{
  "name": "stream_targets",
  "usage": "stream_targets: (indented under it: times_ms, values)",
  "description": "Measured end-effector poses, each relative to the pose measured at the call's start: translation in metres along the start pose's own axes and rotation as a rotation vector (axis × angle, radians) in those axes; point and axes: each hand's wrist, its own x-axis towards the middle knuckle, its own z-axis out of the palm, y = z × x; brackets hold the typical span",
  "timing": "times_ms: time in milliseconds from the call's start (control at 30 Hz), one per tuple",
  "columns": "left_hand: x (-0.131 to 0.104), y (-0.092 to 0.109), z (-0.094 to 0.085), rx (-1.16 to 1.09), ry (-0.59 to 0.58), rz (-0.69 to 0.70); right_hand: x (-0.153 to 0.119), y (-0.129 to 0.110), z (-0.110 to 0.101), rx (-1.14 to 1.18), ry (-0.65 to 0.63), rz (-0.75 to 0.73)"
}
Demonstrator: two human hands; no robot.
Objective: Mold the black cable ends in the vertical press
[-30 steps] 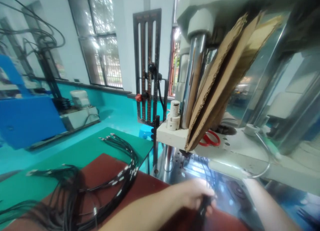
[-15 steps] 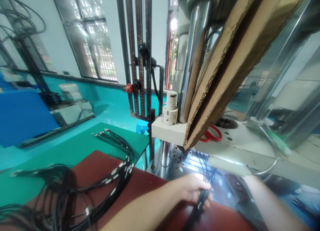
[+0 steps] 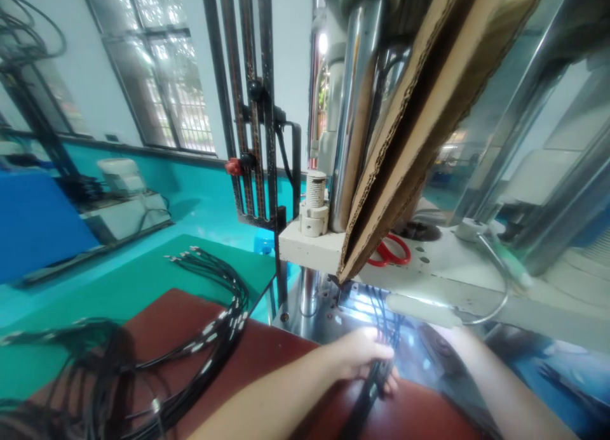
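Left hand (image 3: 365, 357) closed around a bundle of black cables (image 3: 376, 380) at the far edge of the red mat (image 3: 267, 357), just below the white machine plate (image 3: 314, 249), with little room under that plate. Right forearm (image 3: 495, 389) reaching under the same plate, hand hidden, grip impossible to tell. Out to the left, more black wires (image 3: 214, 326) fanned over the mat and green table (image 3: 143, 281), open surface there; cardboard (image 3: 410, 122) and red scissors (image 3: 388, 253) above
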Motion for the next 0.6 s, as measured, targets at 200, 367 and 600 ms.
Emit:
stream_targets:
  times_ms: [200, 367, 600]
  values:
    - [-0.023, 0.019, -0.013, 0.957, 0.606, 0.627, -0.043, -0.054, 0.013, -0.034, -0.073, -0.127]
    - [-0.023, 0.029, -0.030, 1.596, 0.330, 0.858, -0.041, -0.053, 0.026, -0.081, -0.125, -0.017]
    - [-0.014, 0.037, -0.051, 1.716, 0.247, 0.921, -0.050, -0.014, 0.021, -0.043, -0.218, -0.086]
